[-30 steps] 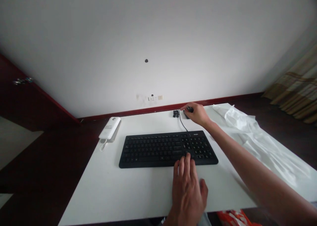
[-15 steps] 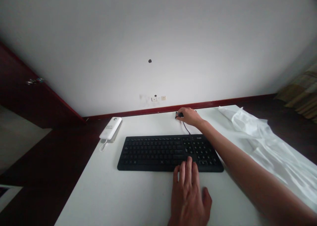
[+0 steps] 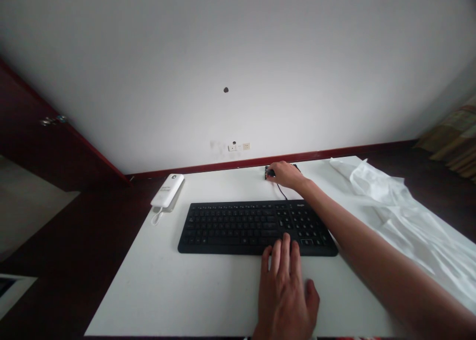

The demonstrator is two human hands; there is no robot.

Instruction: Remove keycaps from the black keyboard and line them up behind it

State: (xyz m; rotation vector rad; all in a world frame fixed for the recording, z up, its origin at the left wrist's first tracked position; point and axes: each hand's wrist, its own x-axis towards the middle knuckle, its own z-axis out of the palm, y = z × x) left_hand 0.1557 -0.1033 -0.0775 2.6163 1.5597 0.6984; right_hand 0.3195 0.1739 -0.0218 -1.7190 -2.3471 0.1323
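My right hand (image 3: 284,175) grips a small black object (image 3: 267,171), partly hidden, at the far edge of the desk (image 3: 148,290). My left hand (image 3: 286,290) stays open, fingertips on the near edge of the keyboard (image 3: 241,226).

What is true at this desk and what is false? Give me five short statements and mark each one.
1. The left hand has its fingers on the black keyboard. True.
2. The right hand is on the keyboard. False: it is beyond the keyboard, near the back edge of the white desk.
3. A black cable runs from the right hand toward the keyboard. True.
4. A white power bank lies left of the keyboard. True.
5. The crumpled white sheet lies on the floor. False: it lies on the desk, right of the keyboard.
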